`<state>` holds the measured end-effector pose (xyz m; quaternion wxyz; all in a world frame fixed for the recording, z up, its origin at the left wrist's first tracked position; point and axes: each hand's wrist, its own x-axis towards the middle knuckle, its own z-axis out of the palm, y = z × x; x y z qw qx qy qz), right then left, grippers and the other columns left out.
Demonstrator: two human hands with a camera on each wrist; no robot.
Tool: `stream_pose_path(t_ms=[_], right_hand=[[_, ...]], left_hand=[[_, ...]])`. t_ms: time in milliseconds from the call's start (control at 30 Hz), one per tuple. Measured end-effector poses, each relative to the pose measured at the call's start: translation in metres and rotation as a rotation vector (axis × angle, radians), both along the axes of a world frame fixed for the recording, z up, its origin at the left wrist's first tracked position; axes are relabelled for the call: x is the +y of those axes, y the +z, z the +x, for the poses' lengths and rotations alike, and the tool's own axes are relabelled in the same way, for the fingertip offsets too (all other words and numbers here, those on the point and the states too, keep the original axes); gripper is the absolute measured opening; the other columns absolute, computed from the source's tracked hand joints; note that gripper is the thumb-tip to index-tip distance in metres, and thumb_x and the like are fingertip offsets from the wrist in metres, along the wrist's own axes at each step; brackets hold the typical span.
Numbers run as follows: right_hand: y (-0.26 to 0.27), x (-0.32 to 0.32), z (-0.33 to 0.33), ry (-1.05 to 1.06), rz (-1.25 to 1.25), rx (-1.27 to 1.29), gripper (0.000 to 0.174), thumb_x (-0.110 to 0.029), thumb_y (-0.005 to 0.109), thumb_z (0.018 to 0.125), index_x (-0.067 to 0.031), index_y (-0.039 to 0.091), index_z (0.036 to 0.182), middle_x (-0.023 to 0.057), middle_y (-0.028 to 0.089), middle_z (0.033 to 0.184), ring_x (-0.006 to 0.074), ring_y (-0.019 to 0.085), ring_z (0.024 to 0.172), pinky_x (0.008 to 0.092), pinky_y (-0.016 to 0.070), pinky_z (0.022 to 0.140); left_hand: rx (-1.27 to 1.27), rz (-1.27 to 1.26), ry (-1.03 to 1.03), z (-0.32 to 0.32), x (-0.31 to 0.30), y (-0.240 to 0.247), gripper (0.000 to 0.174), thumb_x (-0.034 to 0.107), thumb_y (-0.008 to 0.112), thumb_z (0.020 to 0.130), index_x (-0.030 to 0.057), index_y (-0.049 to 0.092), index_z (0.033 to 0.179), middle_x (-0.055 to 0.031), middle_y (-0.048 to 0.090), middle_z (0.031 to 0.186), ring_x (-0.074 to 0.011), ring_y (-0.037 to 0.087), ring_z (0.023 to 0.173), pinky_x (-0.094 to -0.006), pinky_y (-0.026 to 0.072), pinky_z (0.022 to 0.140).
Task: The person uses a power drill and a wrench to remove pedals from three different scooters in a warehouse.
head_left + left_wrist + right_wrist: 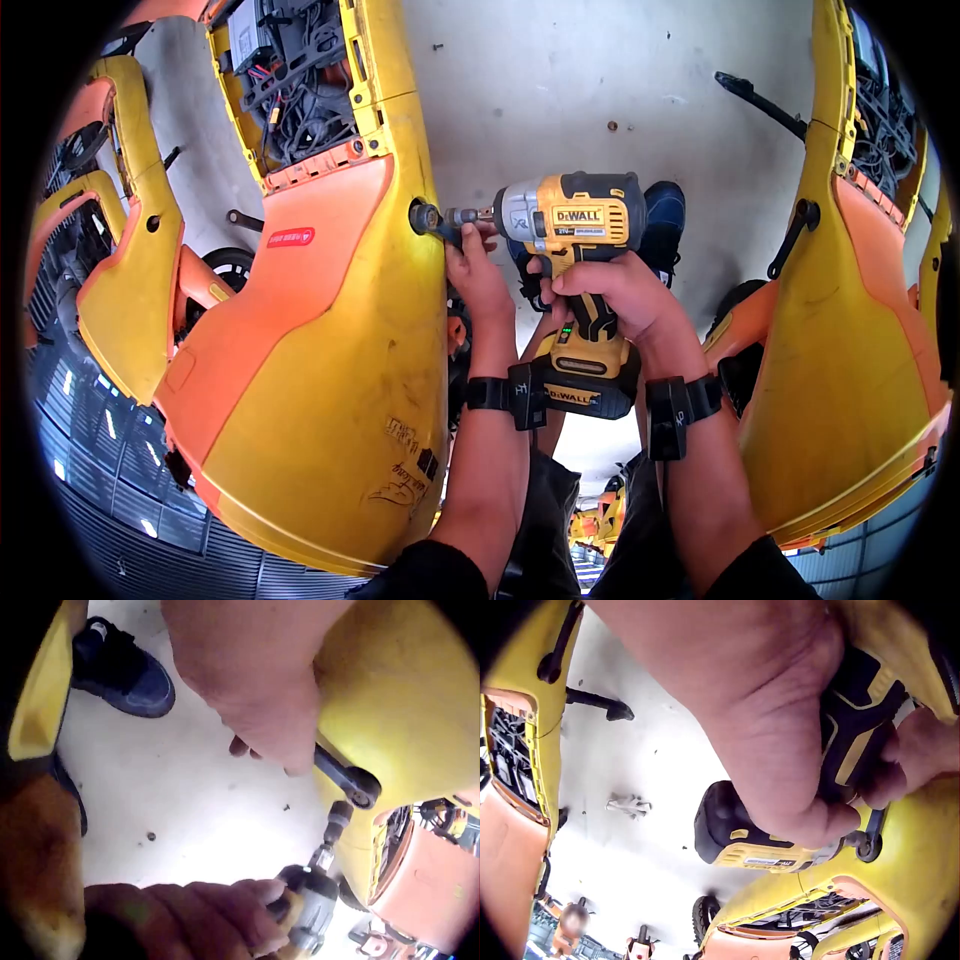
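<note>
My right hand (625,290) grips the handle of a yellow-and-black DeWalt impact wrench (590,215), which points left with its battery toward me. A dark socket (341,814) sits on its tip, close to the round end of a black crank arm (337,771) on the side of a yellow-and-orange vehicle body (400,330). My left hand (480,275) holds the crank arm; its outer end is hidden by the fingers. In the right wrist view the crank's round end (868,847) lies against the yellow panel, beside the wrench's nose.
A second yellow-and-orange body (810,400) stands close on the right, with a crank arm (795,240) and a black bar (760,103) sticking out. Exposed wiring (300,90) fills the left body's opening. Small parts (613,126) lie on the pale floor (560,80). A shoe (664,220) shows beyond the wrench.
</note>
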<state>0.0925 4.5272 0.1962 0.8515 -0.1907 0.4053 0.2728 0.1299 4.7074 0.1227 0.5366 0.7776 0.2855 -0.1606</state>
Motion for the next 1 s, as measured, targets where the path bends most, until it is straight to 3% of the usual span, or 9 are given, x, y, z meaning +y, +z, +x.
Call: stream_pose_path(t_ms=[100, 200, 267, 367, 1000], right_hand=[[-0.004, 0.008, -0.005, -0.055, 0.065, 0.006, 0.036, -0.006, 0.066, 0.073, 0.0038, 0.063, 0.108, 0.0112, 0.068, 0.092, 0.0194, 0.066, 0.073, 0.0311, 0.0558, 0.062], [-0.001, 0.011, 0.006, -0.027, 0.056, -0.007, 0.035, -0.006, 0.065, 0.073, 0.0042, 0.063, 0.107, 0.0114, 0.068, 0.086, 0.0186, 0.065, 0.069, 0.0299, 0.0551, 0.062], [-0.003, 0.01, 0.009, -0.044, 0.053, 0.01, 0.035, -0.006, 0.065, 0.073, 0.0043, 0.063, 0.107, 0.0114, 0.068, 0.084, 0.0184, 0.065, 0.068, 0.0296, 0.0549, 0.062], [-0.006, 0.008, 0.012, -0.041, 0.039, 0.023, 0.035, -0.006, 0.063, 0.072, 0.0044, 0.063, 0.106, 0.0115, 0.068, 0.083, 0.0187, 0.065, 0.067, 0.0296, 0.0548, 0.062], [-0.018, 0.014, -0.002, -0.026, 0.093, -0.008, 0.038, -0.009, 0.063, 0.071, 0.0046, 0.063, 0.107, 0.0153, 0.069, 0.085, 0.0185, 0.065, 0.066, 0.0273, 0.0523, 0.062]], left_hand=[[0.054, -0.098, -0.026, -0.003, 0.008, 0.005, 0.03, 0.031, 0.05, 0.101, 0.0028, 0.055, 0.109, -0.0021, 0.059, 0.083, -0.0117, 0.056, 0.077, -0.0237, 0.0413, 0.068], [0.132, -0.182, -0.04, -0.009, 0.022, 0.005, 0.033, 0.038, 0.048, 0.101, 0.0048, 0.051, 0.101, 0.0, 0.05, 0.077, -0.0104, 0.052, 0.068, -0.0241, 0.0402, 0.063], [0.108, -0.165, -0.128, -0.009, 0.021, 0.01, 0.038, 0.045, 0.045, 0.1, 0.01, 0.045, 0.087, 0.0014, 0.043, 0.073, -0.0108, 0.048, 0.067, -0.0268, 0.042, 0.064], [0.11, -0.228, -0.173, -0.006, 0.026, 0.009, 0.038, 0.045, 0.045, 0.101, 0.0071, 0.043, 0.094, 0.0003, 0.042, 0.075, -0.0104, 0.05, 0.065, -0.0248, 0.0395, 0.059], [0.138, -0.191, -0.24, -0.006, 0.03, 0.013, 0.039, 0.045, 0.044, 0.101, 0.0062, 0.042, 0.092, 0.0009, 0.038, 0.075, -0.009, 0.043, 0.061, -0.0242, 0.036, 0.056]])
